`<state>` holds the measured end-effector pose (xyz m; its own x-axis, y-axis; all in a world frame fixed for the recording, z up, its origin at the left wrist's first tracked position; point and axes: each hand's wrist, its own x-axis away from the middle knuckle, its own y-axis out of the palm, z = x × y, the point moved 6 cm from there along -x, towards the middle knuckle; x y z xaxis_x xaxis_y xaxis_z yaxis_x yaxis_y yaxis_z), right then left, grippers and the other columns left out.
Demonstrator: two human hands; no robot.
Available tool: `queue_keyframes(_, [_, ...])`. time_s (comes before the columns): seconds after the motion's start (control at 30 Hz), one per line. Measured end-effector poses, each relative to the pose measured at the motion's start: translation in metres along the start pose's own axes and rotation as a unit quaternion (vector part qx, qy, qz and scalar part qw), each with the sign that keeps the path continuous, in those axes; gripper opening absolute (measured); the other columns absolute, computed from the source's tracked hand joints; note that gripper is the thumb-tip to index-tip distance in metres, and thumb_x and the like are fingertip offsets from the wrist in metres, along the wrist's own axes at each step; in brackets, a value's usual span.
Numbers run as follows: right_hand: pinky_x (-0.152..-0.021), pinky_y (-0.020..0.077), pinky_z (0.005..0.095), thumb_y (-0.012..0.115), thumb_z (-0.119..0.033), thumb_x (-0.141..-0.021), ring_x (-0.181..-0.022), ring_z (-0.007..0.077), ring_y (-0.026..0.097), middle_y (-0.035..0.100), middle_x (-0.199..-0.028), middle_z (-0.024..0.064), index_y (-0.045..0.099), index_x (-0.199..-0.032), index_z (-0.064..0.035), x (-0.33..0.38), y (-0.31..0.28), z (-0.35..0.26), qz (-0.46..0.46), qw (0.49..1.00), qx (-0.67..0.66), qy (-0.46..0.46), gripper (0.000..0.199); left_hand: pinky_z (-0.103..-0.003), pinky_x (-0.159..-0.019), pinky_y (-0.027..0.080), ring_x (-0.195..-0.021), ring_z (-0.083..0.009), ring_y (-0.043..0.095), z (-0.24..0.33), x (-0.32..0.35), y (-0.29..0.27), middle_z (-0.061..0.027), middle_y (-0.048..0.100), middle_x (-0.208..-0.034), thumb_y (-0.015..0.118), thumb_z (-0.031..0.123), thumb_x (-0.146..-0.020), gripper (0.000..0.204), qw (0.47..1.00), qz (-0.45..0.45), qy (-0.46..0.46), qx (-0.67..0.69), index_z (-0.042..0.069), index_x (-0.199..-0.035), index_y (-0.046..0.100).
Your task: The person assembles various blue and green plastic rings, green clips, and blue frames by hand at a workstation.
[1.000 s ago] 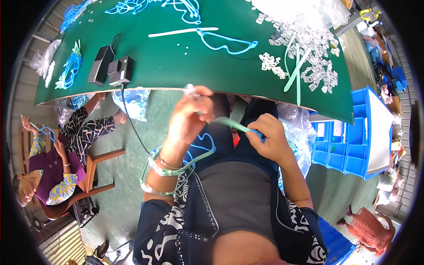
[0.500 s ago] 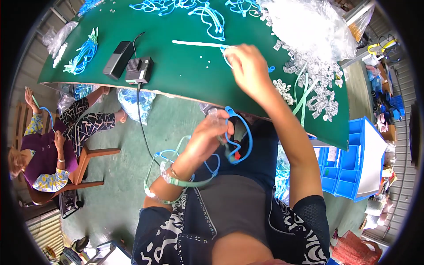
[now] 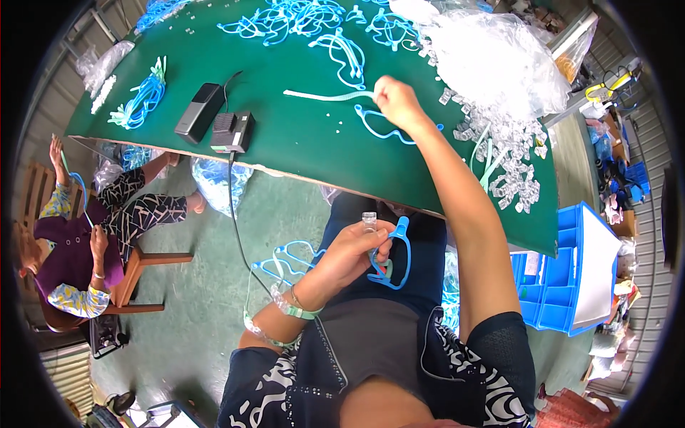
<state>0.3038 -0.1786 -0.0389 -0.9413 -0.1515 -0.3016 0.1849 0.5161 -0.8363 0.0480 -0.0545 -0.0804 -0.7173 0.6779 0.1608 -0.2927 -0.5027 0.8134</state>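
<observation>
My left hand (image 3: pixel 351 251) is closed in front of my lap, around a blue goggle-shaped plastic frame (image 3: pixel 409 260) and a small clear plastic clip (image 3: pixel 369 220) that sticks up above the fingers. Over the green table, my right hand (image 3: pixel 399 102) pinches one end of a pale green strap (image 3: pixel 325 95), which stretches leftward. Just below that hand, another blue frame (image 3: pixel 376 130) lies on the table, partly behind my wrist. Around my left forearm hang more blue frames (image 3: pixel 289 248) with pale green straps and clear clips (image 3: pixel 285 305).
On the green table (image 3: pixel 285 139) lie piles of blue frames (image 3: pixel 296 20), a strapped bundle (image 3: pixel 146 96), a black device (image 3: pixel 198 114) with a cord, and clear clips (image 3: pixel 514 153) beside a plastic bag (image 3: pixel 492 60). Blue bins (image 3: pixel 560 278) stand right. A person (image 3: pixel 78 250) sits left.
My right hand has closed on the strap's end and raised it, uncovering more of the blue frame below. My left hand has turned and shifted lower with its frame and clip.
</observation>
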Motion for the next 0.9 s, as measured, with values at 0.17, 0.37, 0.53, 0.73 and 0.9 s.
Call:
queue_keyframes(0.17, [-0.074, 0.0493, 0.0275, 0.056, -0.001, -0.080, -0.084, 0.0139, 0.061, 0.064, -0.091, 0.0052, 0.062, -0.096, -0.0001, 0.019, -0.100, -0.046, 0.042, 0.814, -0.579, -0.014, 0.017, -0.024, -0.059, 0.042, -0.067, -0.0120, 0.052, -0.020, -0.007, 0.000, -0.0044, 0.054, -0.076, 0.055, 0.014, -0.089, 0.029, 0.998, 0.013, -0.049, 0.045, -0.002, -0.112, 0.049])
queue_keyframes(0.37, [-0.078, 0.0472, 0.0296, 0.054, 0.000, -0.081, -0.090, 0.0194, 0.059, 0.061, -0.097, 0.0106, 0.060, -0.102, 0.0044, 0.147, -0.196, -0.104, 0.071, 0.886, -0.451, -0.077, 0.023, -0.024, -0.060, 0.042, -0.064, -0.0112, 0.051, -0.010, -0.008, 0.004, -0.0044, 0.055, -0.077, 0.055, 0.011, -0.088, 0.030, 0.997, 0.044, -0.006, 0.064, -0.003, -0.114, 0.050])
queue_keyframes(0.53, [-0.067, 0.0429, 0.0278, 0.057, -0.001, -0.080, -0.076, 0.0176, 0.057, 0.058, -0.088, 0.0097, 0.063, -0.091, 0.0004, 0.227, -0.187, -0.102, 0.043, 0.962, -0.241, -0.122, 0.013, -0.023, -0.062, 0.044, -0.069, -0.0090, 0.054, 0.011, -0.014, 0.020, -0.0045, 0.059, -0.082, 0.054, 0.009, -0.089, 0.022, 0.973, 0.071, 0.175, -0.130, 0.001, -0.110, 0.055])
queue_keyframes(0.73, [-0.063, 0.0435, 0.0191, 0.056, 0.003, -0.084, -0.075, 0.0065, 0.057, 0.059, -0.082, 0.0040, 0.054, -0.094, -0.0002, 0.272, -0.097, -0.075, -0.039, 0.793, -0.582, 0.175, 0.011, -0.019, -0.061, 0.042, -0.072, -0.0037, 0.051, 0.006, -0.010, 0.054, -0.0006, 0.059, -0.084, 0.060, 0.009, -0.087, 0.023, 0.949, 0.044, 0.200, -0.241, -0.001, -0.107, 0.056])
queue_keyframes(0.9, [-0.058, 0.0423, 0.0169, 0.061, 0.001, -0.082, -0.069, 0.0043, 0.055, 0.059, -0.077, 0.0020, 0.053, -0.091, -0.0002, 0.279, -0.088, -0.065, 0.000, 0.826, -0.529, 0.194, 0.013, -0.019, -0.062, 0.043, -0.072, -0.0031, 0.052, 0.003, -0.016, 0.051, 0.0001, 0.059, -0.082, 0.063, 0.008, -0.084, 0.020, 0.943, 0.047, 0.187, -0.270, -0.002, -0.101, 0.059])
